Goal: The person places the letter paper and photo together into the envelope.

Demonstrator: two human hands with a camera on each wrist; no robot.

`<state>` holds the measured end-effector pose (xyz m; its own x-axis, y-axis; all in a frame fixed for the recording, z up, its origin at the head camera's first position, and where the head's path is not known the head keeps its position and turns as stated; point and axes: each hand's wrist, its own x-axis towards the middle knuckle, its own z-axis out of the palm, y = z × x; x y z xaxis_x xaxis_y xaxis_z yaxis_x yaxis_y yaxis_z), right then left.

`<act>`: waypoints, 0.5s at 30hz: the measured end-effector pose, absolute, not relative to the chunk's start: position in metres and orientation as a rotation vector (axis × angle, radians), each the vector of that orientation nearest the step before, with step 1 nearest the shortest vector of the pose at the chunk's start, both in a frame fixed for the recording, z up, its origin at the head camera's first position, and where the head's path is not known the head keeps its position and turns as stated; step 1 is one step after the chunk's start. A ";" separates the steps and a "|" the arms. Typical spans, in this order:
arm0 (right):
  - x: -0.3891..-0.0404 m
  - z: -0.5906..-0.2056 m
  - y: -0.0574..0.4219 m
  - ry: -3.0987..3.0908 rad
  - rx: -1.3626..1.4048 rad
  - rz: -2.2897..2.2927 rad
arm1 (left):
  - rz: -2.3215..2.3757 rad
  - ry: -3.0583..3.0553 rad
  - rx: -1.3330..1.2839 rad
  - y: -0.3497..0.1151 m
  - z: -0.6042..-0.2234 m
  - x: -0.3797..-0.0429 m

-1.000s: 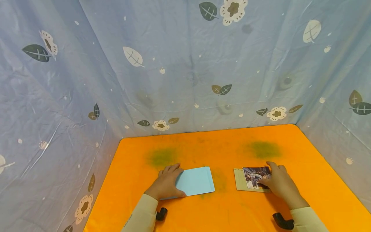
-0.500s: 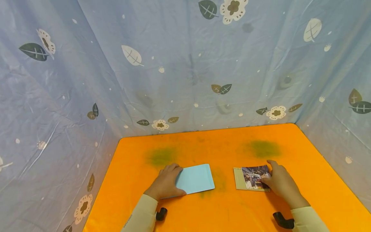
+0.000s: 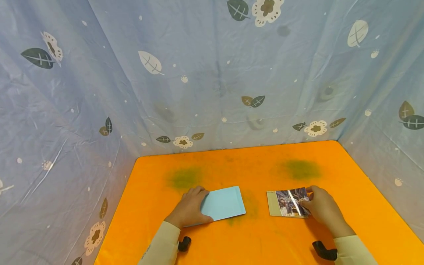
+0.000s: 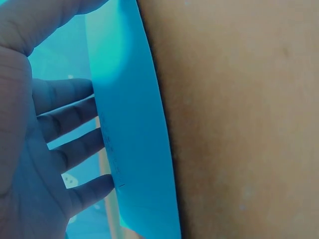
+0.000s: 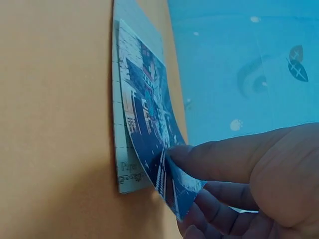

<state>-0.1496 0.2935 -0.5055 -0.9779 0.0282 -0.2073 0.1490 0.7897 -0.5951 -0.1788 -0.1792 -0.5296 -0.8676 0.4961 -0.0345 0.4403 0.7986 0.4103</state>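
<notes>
A light blue envelope [image 3: 223,204] lies on the orange table left of centre. My left hand [image 3: 188,207] holds its left end, thumb at the near edge and fingers at the far edge. To the right, a glossy picture card [image 3: 289,201] lies over a beige notepad [image 3: 273,206] with printed lettering. My right hand [image 3: 324,208] pinches the card's right end between thumb and fingers. In the right wrist view the pinched end of the card [image 5: 149,114] bends up off the notepad, while its other end stays close against the pad.
Blue patterned curtains [image 3: 218,73] with leaves and flowers surround the orange table [image 3: 228,169] at the back and sides. Two dark green stains mark its far part. A black curved piece sticks out at each sleeve.
My right fingers have lifted and bent the card's right end, and a bright glare now crosses it. The left hand holds its place; the envelope's right end has risen slightly in view.
</notes>
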 end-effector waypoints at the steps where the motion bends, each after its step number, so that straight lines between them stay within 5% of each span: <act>1: -0.149 -0.505 0.294 2.797 0.134 -0.954 | 0.597 2.847 0.746 -0.179 -0.530 -0.179; 15: -0.145 -0.508 0.290 2.708 0.111 -1.181 | 0.596 2.844 0.736 -0.177 -0.527 -0.177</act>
